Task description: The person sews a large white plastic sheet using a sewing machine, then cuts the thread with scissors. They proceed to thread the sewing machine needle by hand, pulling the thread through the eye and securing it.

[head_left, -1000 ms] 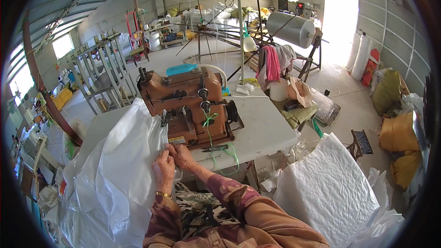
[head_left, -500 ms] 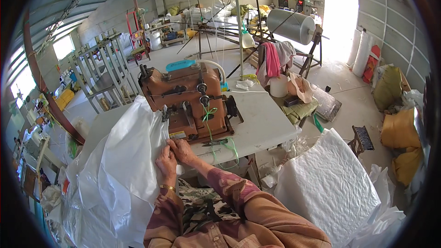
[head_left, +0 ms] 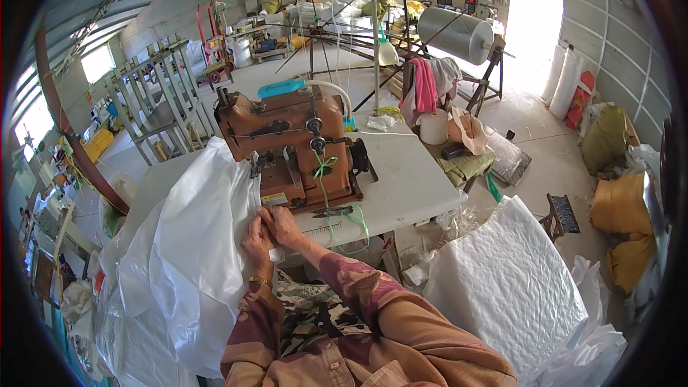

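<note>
Two hands meet at the near edge of the counter [head_left: 423,193], pressed together on the white plastic sheet [head_left: 193,258]. The left hand [head_left: 256,244] lies flat on the sheet, fingers curled over its fold; the right hand [head_left: 281,223] pinches the sheet's edge just in front of the brown sewing machine [head_left: 290,147]. The sheet drapes off the counter's left edge toward the floor. Green thread [head_left: 324,168] hangs down the machine's front.

sewing machine [head_left: 297,147] on table [head_left: 408,186], sack [head_left: 186,265] left, stack of sacks [head_left: 509,287] right
</note>
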`<state>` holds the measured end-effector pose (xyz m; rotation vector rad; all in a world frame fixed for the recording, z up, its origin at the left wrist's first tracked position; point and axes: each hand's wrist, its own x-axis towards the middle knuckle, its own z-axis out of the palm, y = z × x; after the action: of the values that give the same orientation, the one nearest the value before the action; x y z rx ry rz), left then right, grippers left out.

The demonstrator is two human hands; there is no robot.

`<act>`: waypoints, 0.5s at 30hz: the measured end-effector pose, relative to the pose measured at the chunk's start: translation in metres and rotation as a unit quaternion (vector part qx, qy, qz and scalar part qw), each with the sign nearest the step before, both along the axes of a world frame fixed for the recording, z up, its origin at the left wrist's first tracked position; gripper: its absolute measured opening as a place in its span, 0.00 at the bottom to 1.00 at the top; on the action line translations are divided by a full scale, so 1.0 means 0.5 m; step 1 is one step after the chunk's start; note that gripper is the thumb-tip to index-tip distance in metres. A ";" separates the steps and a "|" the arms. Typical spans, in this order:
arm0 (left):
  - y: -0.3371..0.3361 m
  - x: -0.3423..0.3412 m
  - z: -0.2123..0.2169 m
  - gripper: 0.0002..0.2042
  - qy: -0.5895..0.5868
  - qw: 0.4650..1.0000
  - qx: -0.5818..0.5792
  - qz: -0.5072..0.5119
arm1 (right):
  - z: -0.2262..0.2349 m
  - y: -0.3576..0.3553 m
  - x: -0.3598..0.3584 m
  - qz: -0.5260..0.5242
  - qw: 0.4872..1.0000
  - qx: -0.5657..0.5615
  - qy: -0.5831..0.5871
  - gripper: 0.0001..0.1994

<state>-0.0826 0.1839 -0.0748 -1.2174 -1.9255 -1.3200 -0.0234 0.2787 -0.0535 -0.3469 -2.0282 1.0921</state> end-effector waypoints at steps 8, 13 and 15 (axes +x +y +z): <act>-0.012 0.012 0.016 0.14 -0.006 1.000 -0.013 0.003 | 0.005 -0.007 0.004 -0.013 0.999 0.026 0.015 0.19; -0.013 0.017 0.023 0.14 -0.015 1.000 -0.018 0.001 | -0.003 -0.002 0.001 -0.009 0.999 0.036 0.037 0.18; -0.015 0.012 0.017 0.14 -0.030 0.999 -0.014 -0.001 | 0.003 -0.009 0.002 -0.015 0.999 0.029 0.020 0.18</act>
<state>-0.0764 0.1765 -0.0661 -1.2074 -1.9917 -1.3483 -0.0225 0.2741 -0.0521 -0.3215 -2.0085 1.0131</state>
